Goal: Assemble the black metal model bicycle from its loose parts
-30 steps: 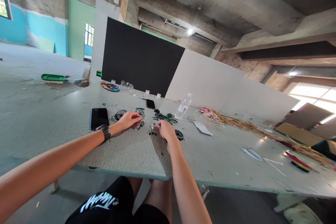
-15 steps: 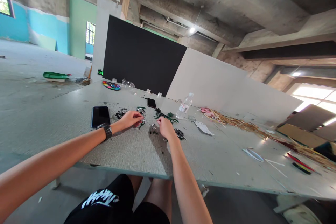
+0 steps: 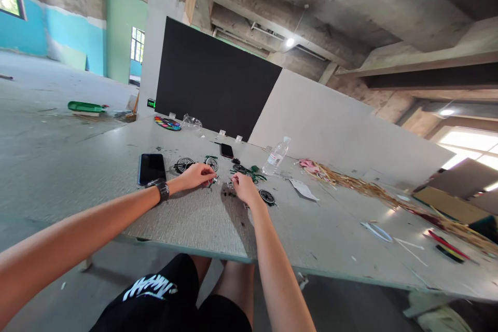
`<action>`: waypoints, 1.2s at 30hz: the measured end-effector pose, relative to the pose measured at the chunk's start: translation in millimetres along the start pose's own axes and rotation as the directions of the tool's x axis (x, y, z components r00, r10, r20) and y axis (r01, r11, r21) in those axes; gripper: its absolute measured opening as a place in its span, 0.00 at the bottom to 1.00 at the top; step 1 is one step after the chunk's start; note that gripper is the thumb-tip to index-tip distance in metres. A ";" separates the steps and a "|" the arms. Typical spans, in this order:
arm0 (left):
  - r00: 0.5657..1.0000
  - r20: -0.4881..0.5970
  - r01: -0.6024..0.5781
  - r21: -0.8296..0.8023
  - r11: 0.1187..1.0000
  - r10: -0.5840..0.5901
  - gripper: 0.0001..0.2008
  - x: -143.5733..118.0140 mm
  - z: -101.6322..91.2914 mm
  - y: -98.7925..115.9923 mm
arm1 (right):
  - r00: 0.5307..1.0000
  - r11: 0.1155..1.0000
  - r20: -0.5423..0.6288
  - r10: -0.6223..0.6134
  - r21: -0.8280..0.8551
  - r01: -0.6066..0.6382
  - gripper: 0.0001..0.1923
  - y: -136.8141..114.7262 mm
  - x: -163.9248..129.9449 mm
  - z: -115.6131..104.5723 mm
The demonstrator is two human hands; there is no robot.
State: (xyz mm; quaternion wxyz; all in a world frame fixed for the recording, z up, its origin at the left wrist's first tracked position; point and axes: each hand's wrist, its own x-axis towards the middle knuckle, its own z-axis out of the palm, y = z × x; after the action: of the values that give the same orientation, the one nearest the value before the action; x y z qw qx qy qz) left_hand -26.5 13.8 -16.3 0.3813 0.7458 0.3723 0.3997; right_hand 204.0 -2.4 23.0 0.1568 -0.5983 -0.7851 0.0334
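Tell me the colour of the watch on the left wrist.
Black; the watch shows best in the head view.

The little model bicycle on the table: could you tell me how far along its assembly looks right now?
Early, it seems. No whole bicycle shows: three spoked wheels lie loose, one by the phone, one beyond the left hand, one beside the right hand. Green frame pieces wait near the water bottle. Both hands pinch small parts together, too tiny to identify. Joining frame and wheels looks left.

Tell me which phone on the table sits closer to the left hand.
The larger phone, just beyond the left hand wrist; the smaller phone lies farther back.
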 end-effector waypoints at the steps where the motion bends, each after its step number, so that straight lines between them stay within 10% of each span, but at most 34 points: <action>1: 1.000 0.002 -0.007 0.012 1.000 0.007 0.19 -0.7 -0.3 1.2 | 1.000 1.000 -0.002 -0.009 -0.001 0.009 0.11 -1.0 -0.7 -0.7; 36: 0.981 0.132 -0.176 0.333 0.926 0.139 0.11 -7.1 -5.7 19.8 | 0.986 0.993 0.144 -0.086 0.087 0.074 0.07 -16.5 -4.1 -0.2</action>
State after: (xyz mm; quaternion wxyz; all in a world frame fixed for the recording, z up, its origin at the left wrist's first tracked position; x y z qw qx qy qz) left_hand -29.4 0.7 0.9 0.2315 0.8484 0.3543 0.3180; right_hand 189.7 -11.0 26.4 0.1237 -0.5553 -0.8159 0.1034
